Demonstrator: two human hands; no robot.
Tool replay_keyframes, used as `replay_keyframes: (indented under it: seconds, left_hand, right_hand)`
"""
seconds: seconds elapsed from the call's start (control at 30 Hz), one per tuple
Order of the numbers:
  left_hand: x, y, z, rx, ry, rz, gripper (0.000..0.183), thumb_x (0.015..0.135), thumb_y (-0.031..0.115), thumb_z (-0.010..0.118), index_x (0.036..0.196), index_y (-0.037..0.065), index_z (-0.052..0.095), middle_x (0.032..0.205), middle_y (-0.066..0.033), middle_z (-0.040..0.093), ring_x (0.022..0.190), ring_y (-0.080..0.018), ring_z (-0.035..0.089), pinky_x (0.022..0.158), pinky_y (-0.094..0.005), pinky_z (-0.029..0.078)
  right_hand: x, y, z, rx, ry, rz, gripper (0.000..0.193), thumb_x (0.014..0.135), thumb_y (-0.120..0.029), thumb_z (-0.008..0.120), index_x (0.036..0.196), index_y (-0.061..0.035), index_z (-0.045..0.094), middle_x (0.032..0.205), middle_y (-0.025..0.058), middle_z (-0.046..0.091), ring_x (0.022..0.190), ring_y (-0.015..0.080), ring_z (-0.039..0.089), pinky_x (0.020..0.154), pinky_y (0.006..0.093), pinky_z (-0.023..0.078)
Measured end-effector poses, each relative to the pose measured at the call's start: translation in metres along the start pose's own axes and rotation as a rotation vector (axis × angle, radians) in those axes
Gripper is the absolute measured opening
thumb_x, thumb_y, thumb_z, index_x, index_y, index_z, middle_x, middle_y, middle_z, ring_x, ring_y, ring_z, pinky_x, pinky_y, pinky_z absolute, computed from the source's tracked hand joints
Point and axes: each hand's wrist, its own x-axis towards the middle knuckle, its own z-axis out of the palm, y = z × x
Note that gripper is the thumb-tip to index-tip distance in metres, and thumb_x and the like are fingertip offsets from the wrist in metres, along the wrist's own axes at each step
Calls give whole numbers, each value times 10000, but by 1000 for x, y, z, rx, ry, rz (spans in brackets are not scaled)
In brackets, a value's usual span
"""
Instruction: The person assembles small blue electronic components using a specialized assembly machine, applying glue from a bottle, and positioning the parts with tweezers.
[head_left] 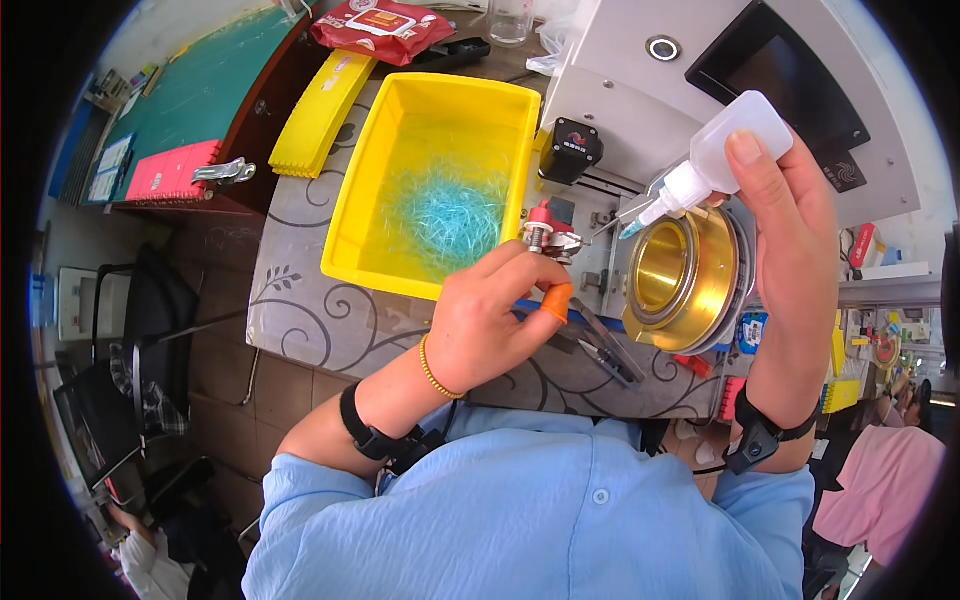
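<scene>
1. Far left, a green-topped desk [205,85] ends at a dark front edge, where a pink stack [172,172] lies with a metal clip.
2. Below it, a black chair [170,325] stands on the tiled floor, apart from the patterned table [290,315].
3. A yellow folded stack [318,115] lies along the table's left side, near the bin. A strip of patterned top shows between the bin and the table's near-left edge.
4. The yellow bin [380,282] holds loose blue strands [450,220]; its right wall stands close to the machine [630,70].
5. The left hand [490,315] is curled by the bin's near right corner, an orange finger cover [556,303] on it, beside a red-and-metal fitting [540,235]. I cannot tell whether its fingertips grip anything.
6. The gold cylinder [700,290] sits right of that fitting, a narrow gap between.
7. Above it, the right hand [785,190] is closed around a white bottle [745,130], nozzle slanting down-left toward the gap.
</scene>
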Motion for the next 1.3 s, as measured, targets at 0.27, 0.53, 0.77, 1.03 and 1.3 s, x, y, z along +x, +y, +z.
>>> replay_keyframes:
  seconds: [0.27, 0.53, 0.77, 1.03, 1.3]
  left_hand:
    - [0, 1, -1, 6, -14, -15, 148, 762, -2, 708, 882, 50, 640, 800, -68, 639, 645, -161, 585, 593, -262, 487]
    - [1, 0, 0, 26, 6, 10, 132, 758, 4, 713, 858, 52, 640, 780, -63, 641, 644, -157, 580, 586, -260, 477]
    - [0, 0, 1, 26, 8, 0, 134, 752, -1, 712, 852, 51, 639, 782, -62, 641, 640, -156, 579, 585, -261, 478]
    - [0, 1, 0, 29, 3, -4, 140, 749, -3, 712, 853, 54, 638, 779, -60, 640, 639, -158, 580, 586, -260, 479]
    - [0, 0, 0, 57, 7, 8, 138, 752, -4, 713, 855, 51, 640, 776, -62, 638, 634, -159, 579, 581, -261, 477]
  right_hand:
    - [-40, 6, 9, -327, 198, -221, 329, 906, -221, 663, 1096, 29, 561, 938, 54, 634, 881, 95, 573, 822, 244, 453]
    - [-48, 28, 15, -338, 199, -389, 472, 878, -163, 689, 1217, 84, 472, 992, 127, 646, 890, 146, 614, 821, 274, 493]
    - [-47, 30, 15, -373, 208, -411, 475, 878, -177, 695, 1209, 85, 479, 990, 125, 648, 884, 146, 616, 815, 269, 494]
    - [-48, 31, 13, -378, 208, -412, 451, 880, -193, 698, 1185, 72, 497, 986, 113, 649, 880, 136, 613, 809, 262, 490]
    - [-47, 26, 12, -350, 202, -376, 387, 881, -180, 697, 1149, 40, 526, 973, 73, 632, 860, 116, 592, 786, 252, 480]
